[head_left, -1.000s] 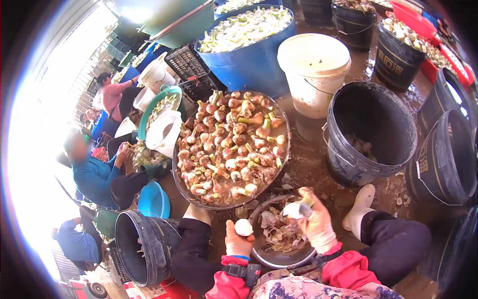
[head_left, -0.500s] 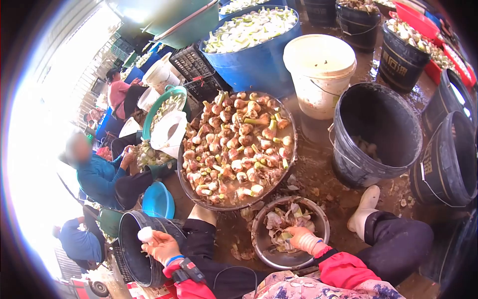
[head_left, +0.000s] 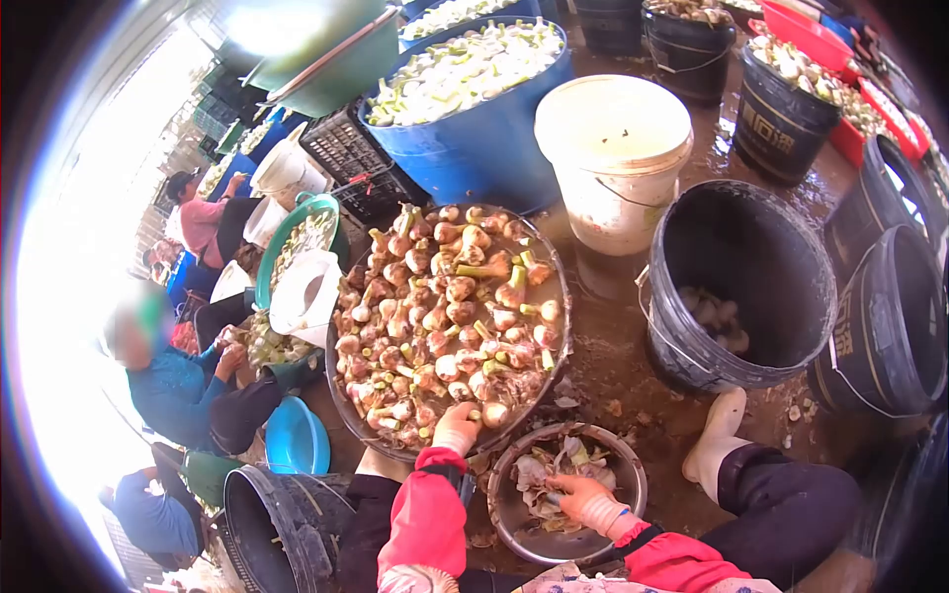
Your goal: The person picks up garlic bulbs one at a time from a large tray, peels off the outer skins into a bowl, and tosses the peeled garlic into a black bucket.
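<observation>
My left hand (head_left: 458,427), in a pale orange glove, reaches over the near rim of a wide round pan (head_left: 565,326) full of brownish garlic bulbs (head_left: 460,287). Its fingers are closed round a bulb at the pan's near edge. Over a metal bowl (head_left: 641,484) with loose garlic skins (head_left: 534,469) is my right hand (head_left: 585,500), also gloved. Its fingers are curled round something small that I cannot make out.
A black bucket (head_left: 746,287) with some pale bulbs stands right of the pan, and a white bucket (head_left: 613,163) behind it. Another black bucket (head_left: 282,524) lies tilted at my left. Beyond a blue basin (head_left: 297,435), a person in blue (head_left: 168,395) sits handling garlic.
My left hand has moved from above the left black bucket to the pan; the white bulb it held is gone from it. My right hand stays over the bowl. The view has shifted slightly.
</observation>
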### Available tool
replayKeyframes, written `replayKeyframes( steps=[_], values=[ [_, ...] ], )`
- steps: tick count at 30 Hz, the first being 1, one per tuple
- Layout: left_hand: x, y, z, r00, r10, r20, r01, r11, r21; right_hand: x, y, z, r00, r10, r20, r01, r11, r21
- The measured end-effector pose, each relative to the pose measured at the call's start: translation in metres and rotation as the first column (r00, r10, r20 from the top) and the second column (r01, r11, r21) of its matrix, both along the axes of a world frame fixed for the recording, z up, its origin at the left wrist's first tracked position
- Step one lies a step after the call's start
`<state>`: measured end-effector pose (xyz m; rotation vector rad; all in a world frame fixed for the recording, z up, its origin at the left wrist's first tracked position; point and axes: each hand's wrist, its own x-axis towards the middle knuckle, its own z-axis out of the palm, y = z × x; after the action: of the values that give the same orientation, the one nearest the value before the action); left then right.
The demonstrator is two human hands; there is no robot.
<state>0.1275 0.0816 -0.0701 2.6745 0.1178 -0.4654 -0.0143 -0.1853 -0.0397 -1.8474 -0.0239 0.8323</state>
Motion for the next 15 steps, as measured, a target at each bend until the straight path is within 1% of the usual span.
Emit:
replayKeyframes(
  steps=[1, 2, 3, 4, 5, 6, 7, 9, 10, 11, 13, 14, 15],
  values=[
    [-0.008, 0.002, 0.003, 0.988, 0.151, -0.023, -0.151, 0.94, -0.304, -0.001, 0.0, -0.006, 1.0, -0.009, -0.009, 0.009, 1.0, 0.001],
    [-0.016, -0.009, 0.025, 0.945, 0.295, -0.143, -0.321, 0.745, -0.585, 0.003, 0.002, 0.0, 0.983, -0.183, -0.013, 0.184, 0.979, 0.083],
    [-0.028, -0.02, 0.05, 0.871, 0.387, -0.303, -0.463, 0.44, -0.769, 0.007, 0.004, 0.008, 0.936, -0.349, -0.033, 0.35, 0.923, 0.16],
    [-0.041, -0.038, 0.086, 0.86, 0.398, -0.32, -0.48, 0.416, -0.773, 0.011, 0.005, 0.024, 0.894, -0.445, -0.05, 0.443, 0.864, 0.239],
    [-0.051, -0.051, 0.109, 0.849, 0.409, -0.335, -0.494, 0.389, -0.777, 0.017, 0.006, 0.04, 0.843, -0.533, -0.071, 0.527, 0.791, 0.312],
    [-0.064, -0.049, 0.104, 0.827, 0.358, -0.433, -0.541, 0.297, -0.787, 0.019, 0.007, 0.045, 0.832, -0.555, -0.022, 0.521, 0.767, 0.374],
    [-0.077, -0.051, 0.103, 0.821, 0.248, -0.514, -0.564, 0.219, -0.796, 0.02, 0.009, 0.049, 0.831, -0.556, -0.024, 0.525, 0.768, 0.367],
    [-0.101, -0.074, 0.116, 0.825, 0.127, -0.551, -0.565, 0.131, -0.815, 0.017, 0.014, 0.053, 0.788, -0.614, -0.041, 0.515, 0.623, 0.588],
    [-0.113, -0.08, 0.108, 0.834, 0.101, -0.543, -0.552, 0.177, -0.815, 0.012, 0.021, 0.039, 0.783, -0.596, -0.181, 0.56, 0.546, 0.624],
    [-0.119, -0.095, 0.112, 0.853, 0.018, -0.522, -0.521, 0.091, -0.849, 0.013, 0.014, 0.061, 0.809, -0.527, -0.26, 0.577, 0.626, 0.525],
    [-0.132, -0.115, 0.134, 0.891, 0.116, -0.439, -0.454, 0.261, -0.852, 0.007, 0.011, 0.053, 0.792, -0.528, -0.307, 0.596, 0.56, 0.575],
    [-0.135, -0.117, 0.131, 0.894, 0.113, -0.434, -0.448, 0.262, -0.855, 0.006, 0.009, 0.052, 0.792, -0.531, -0.302, 0.594, 0.558, 0.579],
    [-0.14, -0.116, 0.126, 0.96, 0.147, -0.24, -0.281, 0.545, -0.79, 0.004, 0.008, 0.052, 0.796, -0.518, -0.313, 0.588, 0.544, 0.598]
  ],
)
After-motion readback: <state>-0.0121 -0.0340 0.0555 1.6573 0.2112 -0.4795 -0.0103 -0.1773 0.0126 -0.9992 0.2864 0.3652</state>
